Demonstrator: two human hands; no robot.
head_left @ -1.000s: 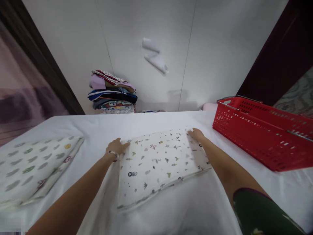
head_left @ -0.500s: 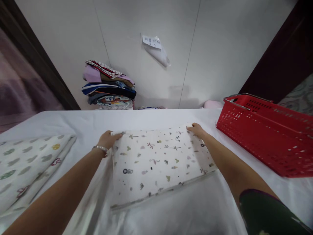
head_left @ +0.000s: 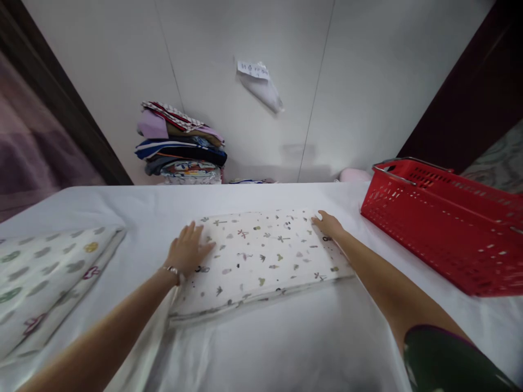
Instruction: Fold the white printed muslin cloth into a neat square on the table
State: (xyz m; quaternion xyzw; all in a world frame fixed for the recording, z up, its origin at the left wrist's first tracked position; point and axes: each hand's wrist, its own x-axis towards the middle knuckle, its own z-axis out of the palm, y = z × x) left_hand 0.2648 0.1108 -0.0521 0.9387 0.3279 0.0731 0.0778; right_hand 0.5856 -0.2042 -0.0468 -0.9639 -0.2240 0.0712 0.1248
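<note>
A folded white cloth (head_left: 261, 256) with small printed palms, birds and leaves lies flat on the white-covered table (head_left: 286, 337) in front of me. My left hand (head_left: 188, 251), a bracelet at its wrist, rests on the cloth's left edge with fingers stretched out. At the far right corner, my right hand (head_left: 329, 224) touches the cloth, thumb and fingers apart. Another folded cloth (head_left: 53, 267), white with grey, green, yellow and red motifs, lies at the left.
A red plastic basket (head_left: 441, 228) with a metal handle stands on the right. Behind the table is a stack of folded fabrics (head_left: 182, 147) against the wall. A plastic bag with a paper label (head_left: 261, 84) hangs on that wall.
The folded cloth has come down flat and shifted a little left and away from me. My left hand has let go of its corner and opened; the right hand's grip has loosened.
</note>
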